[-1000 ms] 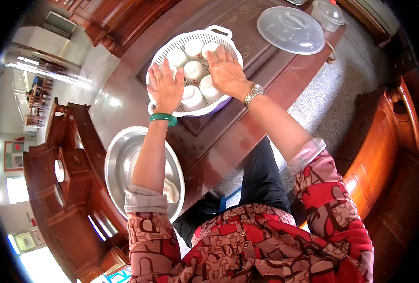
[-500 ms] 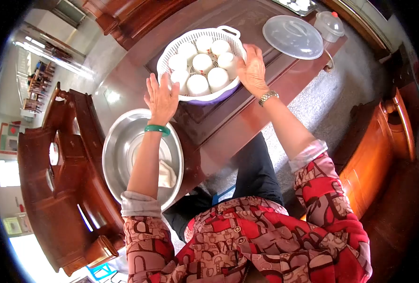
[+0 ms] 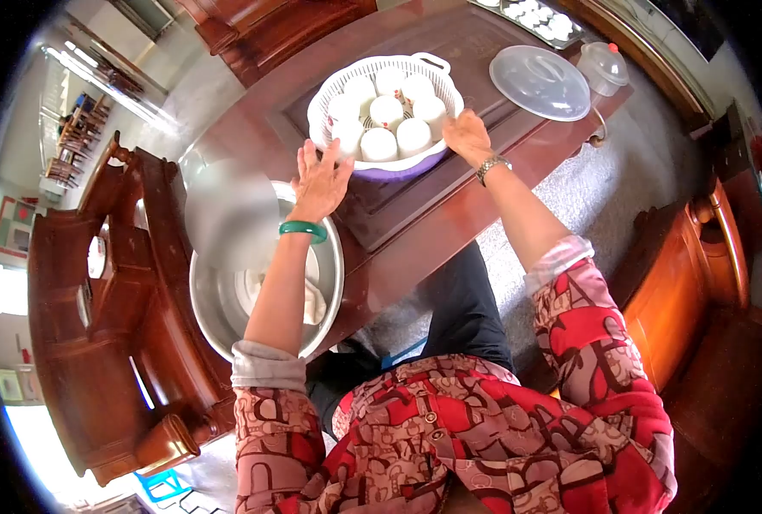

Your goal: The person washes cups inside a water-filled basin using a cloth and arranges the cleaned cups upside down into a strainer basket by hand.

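Observation:
A white slotted plastic basket with a loop handle sits over a purple base on the dark wooden table. Several short white cylinders stand inside it; their exact kind is unclear. My left hand, above a green bangle, has its fingers spread at the basket's near left side. I cannot tell whether the fingertips touch the rim. On the right side my right hand, with a metal-banded watch, has its fingers curled at the basket's rim.
Under my left forearm is a wide metal basin with a pale cloth in it. A clear lid and a small lidded container occupy the far right. Beyond them lies a tray of white cups. Wooden chairs flank the table.
My right hand has gone from lying flat along the basket's side to curled fingers at its rim. The basket appears slightly farther right and up in view; my left hand has shifted right and down.

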`<state>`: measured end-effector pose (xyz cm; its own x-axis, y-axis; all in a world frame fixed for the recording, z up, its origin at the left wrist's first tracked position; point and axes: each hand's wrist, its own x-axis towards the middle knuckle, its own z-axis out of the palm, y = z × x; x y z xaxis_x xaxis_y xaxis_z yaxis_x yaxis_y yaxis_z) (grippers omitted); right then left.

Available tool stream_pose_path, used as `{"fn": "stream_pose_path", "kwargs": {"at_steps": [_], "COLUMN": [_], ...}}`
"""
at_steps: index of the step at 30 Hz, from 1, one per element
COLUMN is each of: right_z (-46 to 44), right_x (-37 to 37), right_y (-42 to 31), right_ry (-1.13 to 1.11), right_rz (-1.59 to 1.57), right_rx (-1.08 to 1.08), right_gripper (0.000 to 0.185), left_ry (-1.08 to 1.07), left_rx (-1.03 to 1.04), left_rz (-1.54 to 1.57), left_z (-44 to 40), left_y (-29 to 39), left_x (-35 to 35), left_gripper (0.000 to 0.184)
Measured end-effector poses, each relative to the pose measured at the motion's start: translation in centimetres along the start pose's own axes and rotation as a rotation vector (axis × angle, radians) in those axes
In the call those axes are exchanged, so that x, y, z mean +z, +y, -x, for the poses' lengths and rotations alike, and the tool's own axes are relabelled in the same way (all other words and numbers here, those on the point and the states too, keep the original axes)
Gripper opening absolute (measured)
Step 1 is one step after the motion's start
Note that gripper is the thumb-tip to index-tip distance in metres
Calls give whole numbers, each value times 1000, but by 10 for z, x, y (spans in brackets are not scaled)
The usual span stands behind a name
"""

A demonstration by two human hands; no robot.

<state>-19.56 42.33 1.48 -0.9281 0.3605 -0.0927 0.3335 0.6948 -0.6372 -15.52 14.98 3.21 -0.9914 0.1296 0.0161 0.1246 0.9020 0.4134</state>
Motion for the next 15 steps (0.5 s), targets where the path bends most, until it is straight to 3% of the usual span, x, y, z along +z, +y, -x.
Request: {"fn": "stream_pose_path", "kwargs": {"at_steps": [2, 6, 8, 11, 13, 14, 15], "right_z": [-4, 11, 37, 67, 117, 133, 153], "right_x": [5, 5, 1, 11, 30, 50, 59], "right_y": [3, -4, -20, -55, -79, -84, -93], "right_ry": [-3, 149, 698, 493, 176, 99, -60], "right_rz": [23, 66, 308, -68, -206, -198, -156], "right_rx": [44, -1, -514, -911, -937, -1046, -1022], "right_gripper": [51, 52, 49, 43, 29, 25, 24], "left_ry": [164, 211, 207, 322, 235, 241, 217], "left_rx": [69, 62, -23, -240, -502, -498, -564], "left_rz": [44, -125, -185, -321, -319, -313, -256], "left_z": [12, 53, 82, 133, 160, 170, 181], "left_y": [-15, -73, -105, -168, -177, -180, -184], "left_x": [-1, -39, -70, -89, -98, -97, -96], "left_gripper": [56, 63, 66, 73, 77, 77, 78]}}
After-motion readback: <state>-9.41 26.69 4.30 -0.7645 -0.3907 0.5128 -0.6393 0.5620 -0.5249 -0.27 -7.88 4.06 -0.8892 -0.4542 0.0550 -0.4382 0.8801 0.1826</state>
